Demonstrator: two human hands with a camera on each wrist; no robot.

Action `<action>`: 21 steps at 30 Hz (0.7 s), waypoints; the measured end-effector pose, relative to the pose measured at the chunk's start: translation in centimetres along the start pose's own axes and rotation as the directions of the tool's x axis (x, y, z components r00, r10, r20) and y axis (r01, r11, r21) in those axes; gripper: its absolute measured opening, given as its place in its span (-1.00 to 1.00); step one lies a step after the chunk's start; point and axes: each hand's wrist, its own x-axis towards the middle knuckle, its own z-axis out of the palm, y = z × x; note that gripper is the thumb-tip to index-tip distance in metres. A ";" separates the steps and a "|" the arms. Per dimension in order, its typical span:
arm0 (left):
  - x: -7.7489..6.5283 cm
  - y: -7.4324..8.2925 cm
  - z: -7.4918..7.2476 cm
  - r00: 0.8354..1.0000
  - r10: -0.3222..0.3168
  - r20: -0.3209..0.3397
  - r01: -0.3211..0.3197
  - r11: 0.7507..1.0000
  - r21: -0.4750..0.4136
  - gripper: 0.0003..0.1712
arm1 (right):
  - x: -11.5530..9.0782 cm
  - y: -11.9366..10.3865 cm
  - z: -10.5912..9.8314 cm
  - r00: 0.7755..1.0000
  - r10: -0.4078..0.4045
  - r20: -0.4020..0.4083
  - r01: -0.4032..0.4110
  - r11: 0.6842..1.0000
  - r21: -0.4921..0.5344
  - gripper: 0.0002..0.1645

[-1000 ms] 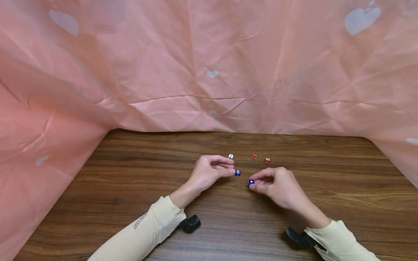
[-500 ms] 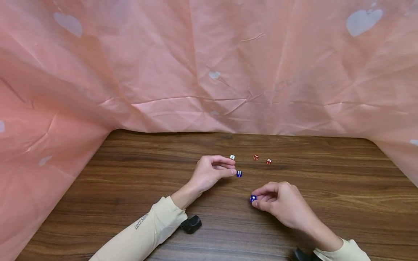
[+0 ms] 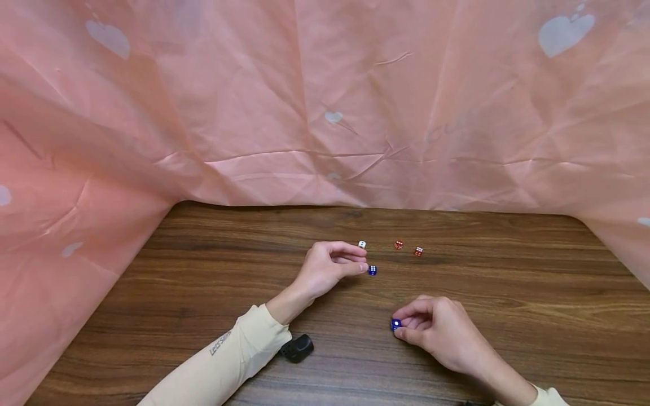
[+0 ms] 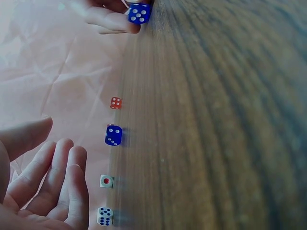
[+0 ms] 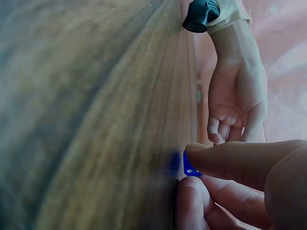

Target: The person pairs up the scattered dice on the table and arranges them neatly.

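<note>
My right hand (image 3: 444,332) pinches a blue die (image 3: 396,325) between thumb and fingertips, low over the wooden table. In the right wrist view this held die (image 5: 191,164) shows partly, close to the tabletop. Farther back, my left hand (image 3: 327,268) hovers with relaxed fingers and nothing between them. Just right of its thumb a second blue die (image 3: 373,270) sits on the wood. A white die (image 3: 362,245) stands behind the fingertips. The left wrist view reveals another white die (image 4: 105,216), which the left hand hides from the head view.
Two red dice lie farther back on the table: one red die (image 3: 399,245) and, slightly right, another red die (image 3: 418,251). Pink cloth (image 3: 254,101) with pale hearts encloses the table's back and sides. A black wrist camera (image 3: 297,348) hangs beneath the left sleeve.
My right hand has drawn back toward the near edge of the table, bringing the pinched blue die along. The left hand and the other dice have stayed in place.
</note>
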 end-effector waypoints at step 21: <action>0.0 0.2 0.1 1.000 0.013 0.013 -0.013 1.000 0.009 -0.65 | -0.3 0.0 0.0 1.000 -0.021 -0.012 0.021 0.999 -0.031 -0.79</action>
